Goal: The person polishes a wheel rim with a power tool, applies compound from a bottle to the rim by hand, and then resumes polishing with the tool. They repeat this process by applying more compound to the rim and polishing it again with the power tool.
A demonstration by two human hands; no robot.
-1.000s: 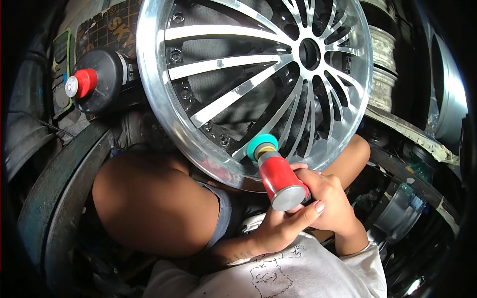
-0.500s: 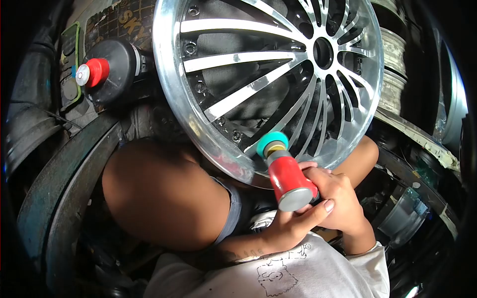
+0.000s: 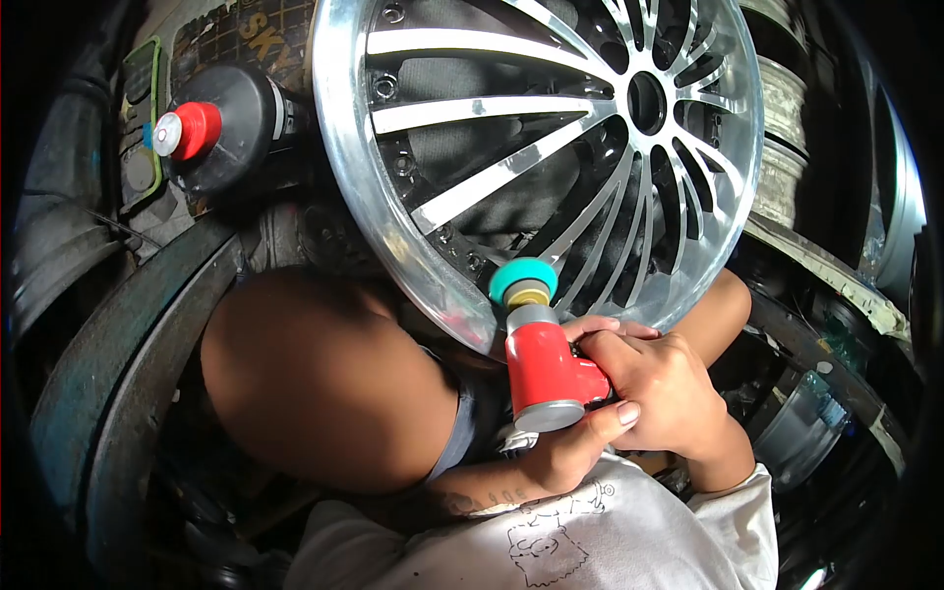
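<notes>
Both of my hands are closed around the handle of a red air sander [image 3: 540,364] with a round teal pad [image 3: 523,282]. My right hand [image 3: 657,382] wraps the handle from the right. From below, my left hand [image 3: 575,447] grips the same handle, its thumb lying by the right hand and its other fingers partly hidden. A large alloy wheel [image 3: 346,147] with polished spokes and black recesses leans between my legs. The pad overlaps the lower rim and the base of a lower spoke in this view.
Left of the wheel stands a black bottle [image 3: 228,128] with a red cap. Behind it lies a green-edged object [image 3: 141,123]. Stacked wheels [image 3: 784,128] stand at the right, and a dark curved metal rim [image 3: 128,364] runs along the left.
My hands have moved the sander slightly left, turning its body more upright in view, and the pad has shifted left along the lower rim. The wheel appears a little further right.
</notes>
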